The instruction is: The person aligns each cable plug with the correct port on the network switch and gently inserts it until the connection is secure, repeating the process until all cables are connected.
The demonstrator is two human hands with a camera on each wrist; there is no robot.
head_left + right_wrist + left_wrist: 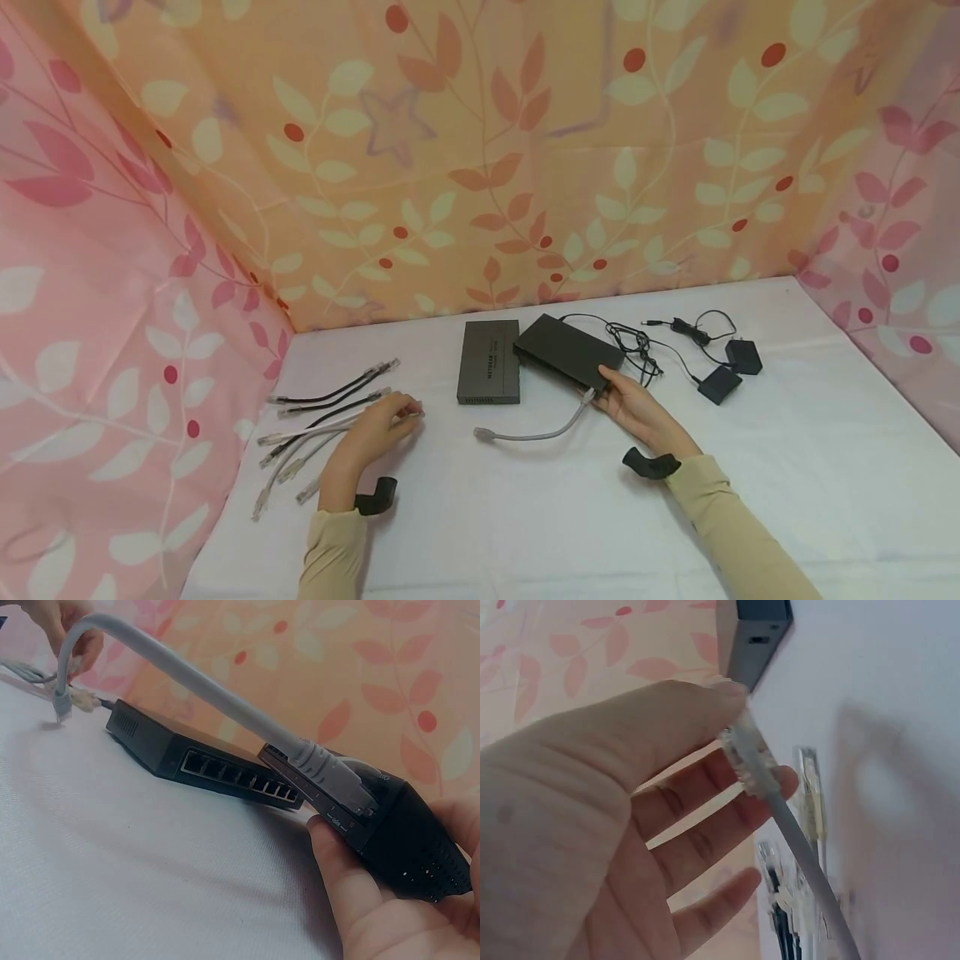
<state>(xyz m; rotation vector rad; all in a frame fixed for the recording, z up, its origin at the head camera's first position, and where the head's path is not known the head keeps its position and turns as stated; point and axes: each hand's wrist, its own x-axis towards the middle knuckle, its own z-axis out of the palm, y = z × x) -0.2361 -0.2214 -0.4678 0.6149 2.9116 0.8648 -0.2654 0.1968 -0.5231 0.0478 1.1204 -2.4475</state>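
My left hand pinches the clear plug of a grey network cable between thumb and fingers, above the cable pile at the left. My right hand grips a black network switch by its near right corner, tilting it. A short grey network cable is plugged into the end port of that switch, as the right wrist view shows; its other end hangs free. Beside it, a second switch, marked NETGEAR, lies flat. Its row of ports shows in the right wrist view.
Several black, grey and white network cables lie at the left. On the right are two black power adapters and tangled black cords; one cord runs to the held switch. Patterned cloth walls the white table.
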